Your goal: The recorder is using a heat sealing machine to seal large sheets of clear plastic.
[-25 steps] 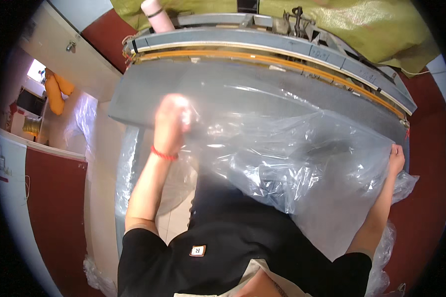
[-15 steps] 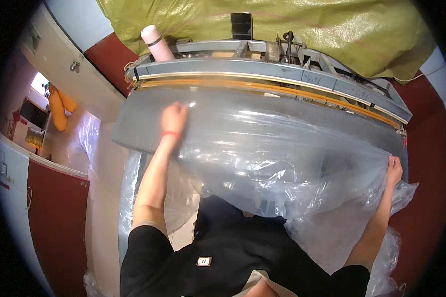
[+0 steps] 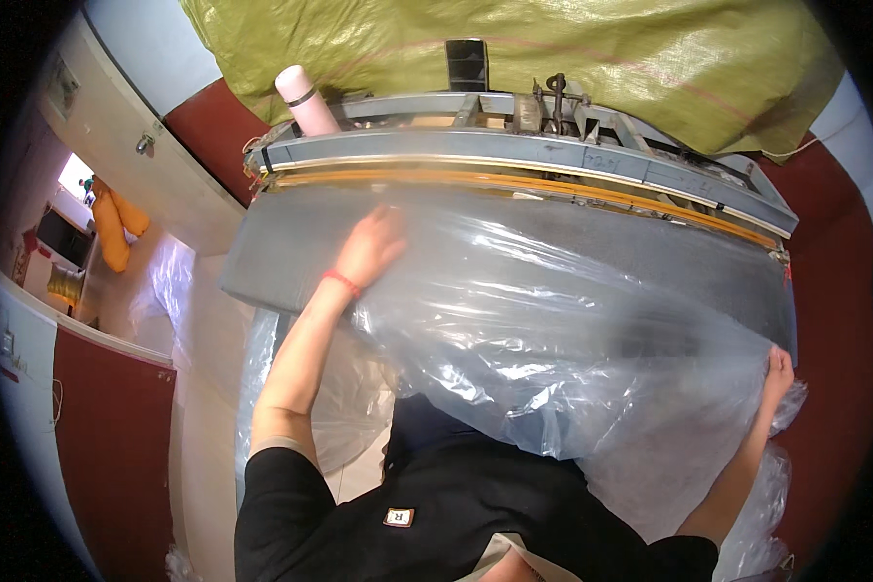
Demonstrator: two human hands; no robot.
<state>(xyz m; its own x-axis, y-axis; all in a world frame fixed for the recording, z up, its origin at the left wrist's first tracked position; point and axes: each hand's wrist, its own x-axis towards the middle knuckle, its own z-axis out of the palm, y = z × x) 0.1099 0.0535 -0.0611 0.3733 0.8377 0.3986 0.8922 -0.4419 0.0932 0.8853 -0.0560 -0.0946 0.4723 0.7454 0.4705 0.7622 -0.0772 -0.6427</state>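
Observation:
A wide sheet of clear plastic film hangs over the front of a long grey padded surface and down toward my body. My right hand pinches the film near its right edge, drawing it into taut creases. On the left, my left hand, with a red band at the wrist, lies at the film's upper left with its fingers stretched out. Slight blur softens those fingertips.
Behind the padded surface runs a grey metal frame with orange strips. A pink bottle and a dark phone-like slab stand at the back, before a yellow-green tarp. At left is a door.
My left hand has gone from closed to stretched out and shifted slightly right. My right hand has moved down toward me, pulling the film's right edge along.

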